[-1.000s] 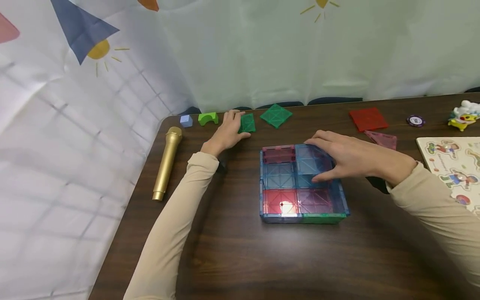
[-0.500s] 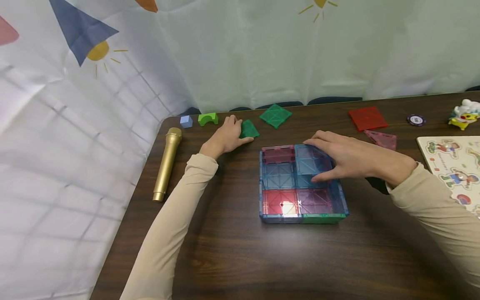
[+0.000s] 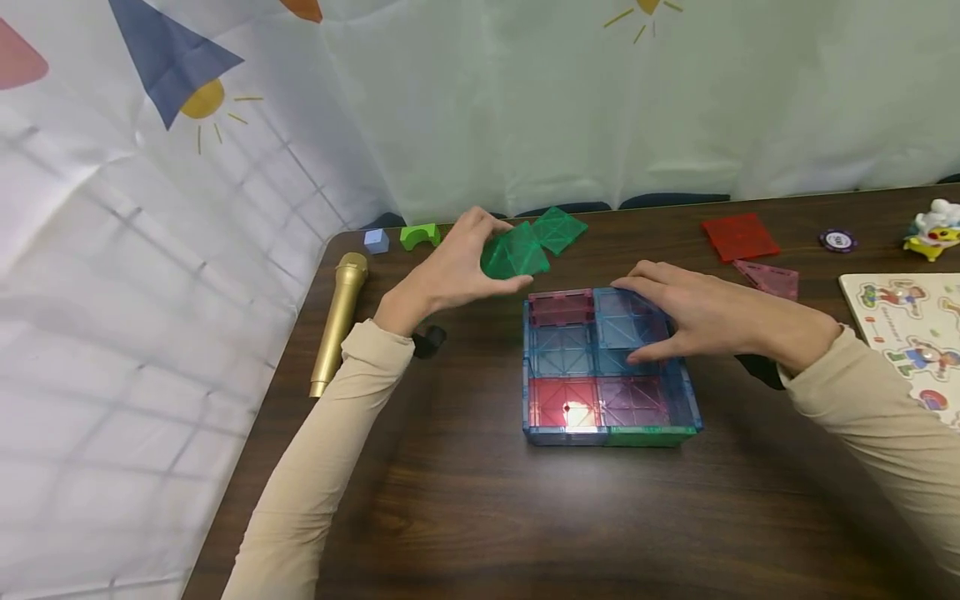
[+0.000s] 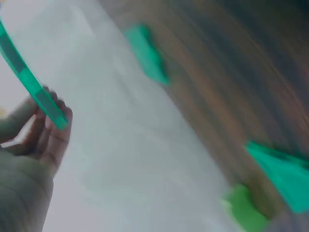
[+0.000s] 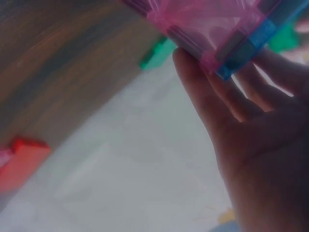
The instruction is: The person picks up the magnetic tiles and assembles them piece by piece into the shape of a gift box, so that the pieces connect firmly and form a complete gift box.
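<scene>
My left hand (image 3: 453, 262) pinches a translucent green magnetic tile (image 3: 525, 248), raised off the table beyond the box; the left wrist view shows its narrow edge (image 4: 34, 87) against the fingers. Left of centre on the table edge of my view, a low magnetic tile box (image 3: 648, 435) has blue, pink and green walls and a floor of red, purple and blue tiles. Across its back right corner lies a blue tile (image 3: 617, 323). There my right hand (image 3: 697, 317) holds on, fingers at the back and thumb at the front of that tile.
More green tiles, one of them (image 3: 558, 229) behind the held tile, lie at the back near a green arch block (image 3: 420, 237) and a blue cube (image 3: 377, 242). A gold microphone (image 3: 339, 321) lies left. Rightward are a red tile (image 3: 741, 237), pink triangle (image 3: 771, 279), chip (image 3: 837, 241) and puzzle board (image 3: 907, 325).
My left hand has lifted the green tile from the back of the table and brought it slightly right, toward the box. The right hand stays at the box corner.
</scene>
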Motion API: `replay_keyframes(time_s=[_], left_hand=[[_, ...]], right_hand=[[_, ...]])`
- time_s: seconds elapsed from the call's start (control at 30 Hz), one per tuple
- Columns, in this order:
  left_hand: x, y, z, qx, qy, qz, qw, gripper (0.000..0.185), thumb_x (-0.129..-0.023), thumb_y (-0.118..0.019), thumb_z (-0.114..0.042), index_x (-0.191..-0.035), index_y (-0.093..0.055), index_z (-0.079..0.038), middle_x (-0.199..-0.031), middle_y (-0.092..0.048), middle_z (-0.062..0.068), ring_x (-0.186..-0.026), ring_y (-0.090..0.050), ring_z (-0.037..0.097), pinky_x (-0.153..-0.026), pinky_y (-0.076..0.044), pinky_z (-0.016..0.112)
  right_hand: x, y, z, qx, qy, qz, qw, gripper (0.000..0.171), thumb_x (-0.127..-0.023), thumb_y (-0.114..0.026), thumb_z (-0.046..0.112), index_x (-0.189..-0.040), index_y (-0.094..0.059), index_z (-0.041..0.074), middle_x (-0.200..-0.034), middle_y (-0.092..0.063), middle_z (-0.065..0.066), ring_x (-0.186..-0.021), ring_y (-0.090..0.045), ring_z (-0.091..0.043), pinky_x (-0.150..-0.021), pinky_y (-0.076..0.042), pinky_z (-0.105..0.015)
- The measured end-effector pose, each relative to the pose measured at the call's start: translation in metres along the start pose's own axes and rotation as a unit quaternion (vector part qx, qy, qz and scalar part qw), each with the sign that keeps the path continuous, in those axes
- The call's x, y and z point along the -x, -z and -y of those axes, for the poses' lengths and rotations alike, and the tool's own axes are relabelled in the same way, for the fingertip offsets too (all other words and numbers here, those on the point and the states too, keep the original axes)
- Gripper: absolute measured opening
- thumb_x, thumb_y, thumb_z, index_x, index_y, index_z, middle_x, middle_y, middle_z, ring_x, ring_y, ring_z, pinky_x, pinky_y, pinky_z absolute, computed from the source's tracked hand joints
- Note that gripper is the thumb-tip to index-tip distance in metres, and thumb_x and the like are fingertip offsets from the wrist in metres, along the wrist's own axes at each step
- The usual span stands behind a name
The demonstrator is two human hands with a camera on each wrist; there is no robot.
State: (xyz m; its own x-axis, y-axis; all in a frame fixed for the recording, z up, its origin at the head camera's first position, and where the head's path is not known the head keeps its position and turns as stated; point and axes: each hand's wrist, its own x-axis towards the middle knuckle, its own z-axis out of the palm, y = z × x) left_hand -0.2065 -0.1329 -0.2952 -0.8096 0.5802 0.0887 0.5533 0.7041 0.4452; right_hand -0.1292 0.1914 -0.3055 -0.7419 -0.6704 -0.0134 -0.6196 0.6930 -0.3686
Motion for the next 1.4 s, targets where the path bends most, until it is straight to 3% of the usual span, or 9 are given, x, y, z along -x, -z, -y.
replay_keyframes(time_s=[0.07,0.17,0.33,0.77,1.1,1.4], left_hand=[[0.006,-0.002,-0.018,-0.003,-0.065,0.012,0.9978,0.078,-0.086,-0.084,-0.041,-0.143,-0.055,0.003,-0.13,-0.048,0.015,-0.121,-0.045,0.029,-0.104,-0.043,0.04],[0.013,-0.011,-0.038,-0.02,-0.127,0.045,0.9907,0.08,-0.085,-0.085,-0.043,-0.142,-0.055,0.004,-0.129,-0.048,0.014,-0.12,-0.043,0.027,-0.1,-0.044,0.035],[0.016,-0.024,-0.051,-0.064,-0.163,0.068,0.9823,0.081,-0.084,-0.086,-0.044,-0.139,-0.057,0.007,-0.124,-0.048,0.014,-0.112,-0.044,0.026,-0.094,-0.045,0.032],[0.018,-0.033,-0.058,-0.087,-0.14,0.097,0.9816,0.088,-0.084,-0.086,-0.052,-0.144,-0.055,0.005,-0.131,-0.046,0.012,-0.116,-0.047,0.023,-0.1,-0.045,0.03],[0.02,-0.037,-0.063,-0.133,-0.135,0.104,0.9764,0.085,-0.093,-0.076,-0.052,-0.149,-0.05,0.006,-0.133,-0.045,0.013,-0.114,-0.047,0.023,-0.097,-0.046,0.031],[0.02,-0.039,-0.064,-0.121,-0.109,0.107,0.9808,0.085,-0.092,-0.076,-0.053,-0.151,-0.05,0.003,-0.134,-0.045,0.011,-0.119,-0.048,0.023,-0.102,-0.045,0.032]], right_hand=[[0.0,0.0,0.0,-0.002,0.001,-0.002,1.0,0.092,-0.078,-0.091,0.05,-0.147,-0.054,0.001,-0.131,-0.055,-0.014,-0.117,-0.059,-0.032,-0.099,-0.054,-0.056],[-0.001,0.0,0.0,-0.008,0.004,-0.003,1.0,0.091,-0.079,-0.091,0.048,-0.146,-0.054,0.001,-0.13,-0.055,-0.014,-0.113,-0.06,-0.03,-0.096,-0.055,-0.054],[-0.003,0.0,0.003,-0.028,0.001,0.003,1.0,0.089,-0.08,-0.092,0.043,-0.147,-0.053,0.0,-0.13,-0.054,-0.013,-0.107,-0.061,-0.027,-0.092,-0.058,-0.052],[0.0,0.0,0.001,-0.037,-0.006,0.001,0.999,0.089,-0.08,-0.092,0.043,-0.148,-0.052,0.002,-0.131,-0.053,-0.013,-0.105,-0.062,-0.029,-0.092,-0.058,-0.054],[0.001,-0.003,-0.002,-0.041,-0.005,-0.003,0.999,0.09,-0.081,-0.09,0.047,-0.149,-0.051,0.002,-0.132,-0.054,-0.014,-0.108,-0.063,-0.031,-0.093,-0.057,-0.056],[0.002,-0.003,-0.005,-0.042,0.002,-0.013,0.999,0.088,-0.081,-0.09,0.046,-0.147,-0.053,0.002,-0.131,-0.056,-0.014,-0.107,-0.064,-0.031,-0.093,-0.057,-0.057]])
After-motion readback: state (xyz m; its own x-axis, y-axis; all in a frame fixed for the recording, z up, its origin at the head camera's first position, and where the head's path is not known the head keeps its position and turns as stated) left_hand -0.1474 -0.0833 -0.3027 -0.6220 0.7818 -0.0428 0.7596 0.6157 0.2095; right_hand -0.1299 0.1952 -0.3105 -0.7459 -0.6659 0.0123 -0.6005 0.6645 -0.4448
